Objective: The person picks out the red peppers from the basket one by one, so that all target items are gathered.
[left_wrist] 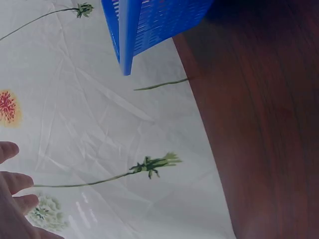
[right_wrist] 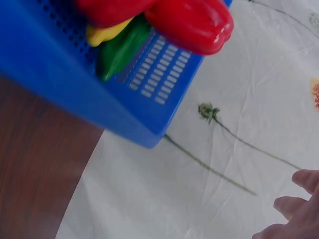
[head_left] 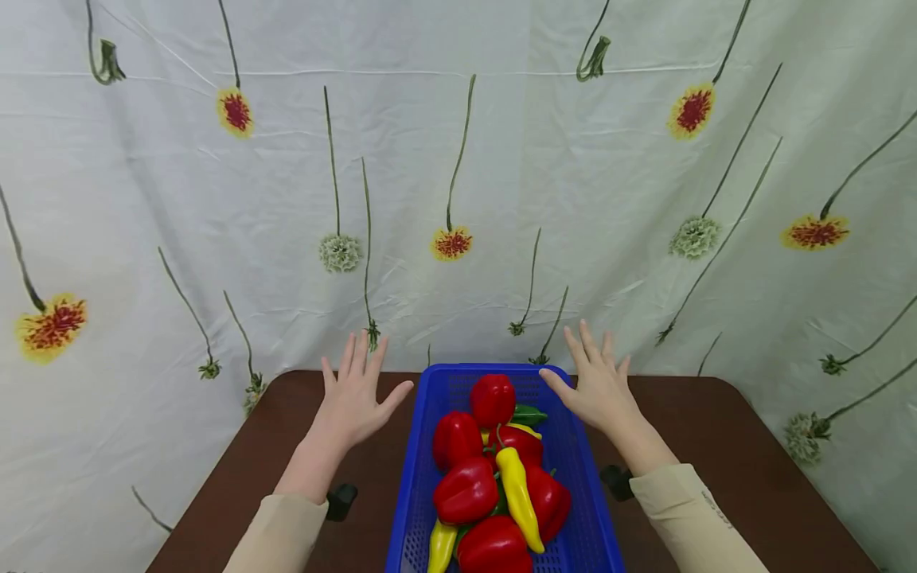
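Your wide-spread left hand [head_left: 356, 406] and right hand [head_left: 596, 387] flank one basket [head_left: 573, 454] by the worktop's [head_left: 716, 469] far edge: six-plus red peppers [head_left: 466, 489], three-plus yellow peppers [head_left: 519, 495], two-plus green [head_left: 528, 415].

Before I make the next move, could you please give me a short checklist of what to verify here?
1. Left hand free: ok, fingers spread, holding nothing.
2. Right hand free: ok, fingers spread, holding nothing.
3. Basket between the hands: ok.
4. Top yellow pepper uncovered: ok, it lies over the others.
5. Far green pepper uncovered: not ok, a red pepper partly hides it.
6. Basket's near end unobstructed: cannot tell, the head view cuts it off.
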The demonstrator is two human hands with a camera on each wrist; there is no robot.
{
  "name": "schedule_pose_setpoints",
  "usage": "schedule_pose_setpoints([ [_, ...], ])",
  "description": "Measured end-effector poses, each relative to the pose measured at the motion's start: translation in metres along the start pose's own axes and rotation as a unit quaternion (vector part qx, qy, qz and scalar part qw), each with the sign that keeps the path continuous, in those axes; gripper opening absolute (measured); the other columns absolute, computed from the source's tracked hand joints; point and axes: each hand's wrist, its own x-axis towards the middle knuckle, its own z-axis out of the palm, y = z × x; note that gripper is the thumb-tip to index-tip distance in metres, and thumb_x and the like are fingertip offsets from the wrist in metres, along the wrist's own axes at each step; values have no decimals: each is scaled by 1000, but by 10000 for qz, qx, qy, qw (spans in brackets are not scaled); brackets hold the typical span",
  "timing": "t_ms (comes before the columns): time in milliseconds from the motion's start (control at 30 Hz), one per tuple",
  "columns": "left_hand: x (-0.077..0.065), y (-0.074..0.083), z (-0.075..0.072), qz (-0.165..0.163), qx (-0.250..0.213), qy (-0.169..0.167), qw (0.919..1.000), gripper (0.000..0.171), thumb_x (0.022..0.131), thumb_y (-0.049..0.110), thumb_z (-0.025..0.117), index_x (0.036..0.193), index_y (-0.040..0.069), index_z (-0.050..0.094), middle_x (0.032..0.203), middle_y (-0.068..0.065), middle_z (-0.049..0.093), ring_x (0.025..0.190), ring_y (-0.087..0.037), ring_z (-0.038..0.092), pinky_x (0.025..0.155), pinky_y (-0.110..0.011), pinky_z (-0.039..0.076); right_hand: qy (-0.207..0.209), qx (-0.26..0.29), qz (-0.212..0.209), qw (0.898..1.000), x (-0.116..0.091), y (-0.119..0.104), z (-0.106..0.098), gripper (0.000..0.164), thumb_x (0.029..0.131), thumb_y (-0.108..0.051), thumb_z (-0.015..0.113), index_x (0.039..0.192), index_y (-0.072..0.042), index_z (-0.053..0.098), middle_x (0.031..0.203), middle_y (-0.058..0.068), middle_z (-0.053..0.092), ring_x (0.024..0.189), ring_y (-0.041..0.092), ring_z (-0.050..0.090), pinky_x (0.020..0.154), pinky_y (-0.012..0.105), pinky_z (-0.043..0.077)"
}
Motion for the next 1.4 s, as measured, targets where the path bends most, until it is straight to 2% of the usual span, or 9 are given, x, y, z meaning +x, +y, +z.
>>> schedule_pose_setpoints([
  [167, -3, -3, 2, -70, -224, 13, 9997, 84, 96, 53, 54, 158, 10, 18, 164, -23, 5, 151, -43, 2, 110, -75, 0, -111, 154, 6, 9998, 1, -6, 5, 84, 96, -54, 54, 159, -12, 17, 165, 17, 6, 147, 50, -10, 106, 78, -1],
  [433, -8, -9, 14, -186, -629, -29, 9978, 85, 97, 53, 52, 159, 11, 13, 164, -23, 5, 149, -45, 7, 111, -73, 11, -384, 581, 174, 9974, 1, -12, 16, 86, 96, -53, 56, 159, -10, 14, 166, 16, 4, 148, 49, -11, 109, 75, 1],
  [633, -13, -12, 24, -284, -796, -58, 9964, 86, 97, 54, 52, 159, 9, 12, 163, -25, 7, 147, -48, 11, 112, -72, 11, -468, 627, 173, 9968, 2, -13, 25, 87, 96, -54, 55, 159, -11, 14, 166, 16, 4, 148, 49, -9, 111, 72, 4],
  [833, -18, -15, 31, -359, -973, -125, 9945, 86, 96, 52, 54, 158, 6, 14, 161, -28, 11, 146, -49, 14, 112, -71, 14, -600, 899, 214, 9939, 1, -14, 31, 86, 96, -52, 56, 159, -10, 15, 165, 17, 4, 148, 49, -9, 113, 70, 3],
  [1067, -24, -14, 39, -619, -1552, -409, 9851, 85, 98, 53, 50, 158, 6, 13, 163, -24, 9, 145, -50, 14, 110, -71, 22, -855, 1291, 349, 9873, 0, -14, 39, 87, 94, -50, 58, 158, -8, 16, 165, 17, 8, 149, 48, -5, 111, 72, 10],
  [1267, -31, -13, 47, -803, -1944, -648, 9755, 83, 99, 53, 48, 159, 7, 12, 163, -23, 8, 146, -51, 11, 110, -70, 22, -953, 1537, 367, 9828, -5, -12, 44, 88, 94, -48, 61, 157, -5, 18, 163, 20, 15, 150, 45, 10, 113, 67, 22],
  [1400, -37, -12, 53, -823, -2126, -654, 9715, 82, 99, 50, 49, 158, 4, 14, 161, -25, 12, 146, -52, 13, 111, -70, 20, -1065, 1710, 399, 9787, -9, -11, 47, 87, 93, -47, 62, 157, -4, 21, 161, 22, 21, 148, 44, 21, 113, 64, 26],
])
